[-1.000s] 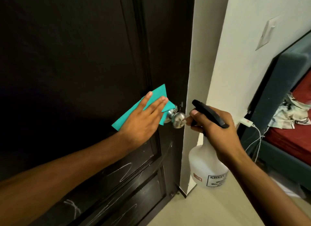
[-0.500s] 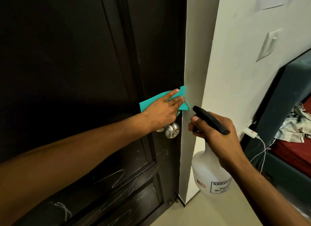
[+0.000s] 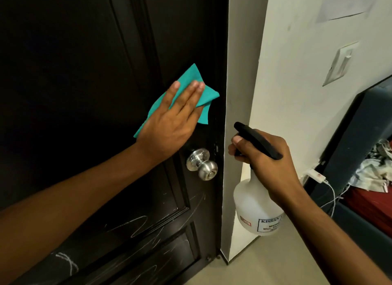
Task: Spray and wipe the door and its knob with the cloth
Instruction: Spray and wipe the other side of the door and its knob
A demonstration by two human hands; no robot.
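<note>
head view: dark brown panelled wooden door [image 3: 84, 72], white chalk-like scribbles on lower panels. one round silver metal knob [image 3: 202, 167] near door edge. left hand [image 3: 169, 123], fingers straight, presses one teal cloth [image 3: 197, 93] flat on door just above knob, not touching knob. right hand [image 3: 266, 157] grips one white plastic spray bottle with black trigger head [image 3: 254, 208] beside white wall [image 3: 297, 72]. one wall switch [image 3: 339, 64]; white charger cable [image 3: 318, 176]; bed, red sheet [image 3: 373, 208].

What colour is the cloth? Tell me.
Teal cloth, pressed flat on the dark door; head view.

Head cam, close, looks fwd & down at door [image 3: 84, 72], wall [image 3: 297, 93] at right
</note>
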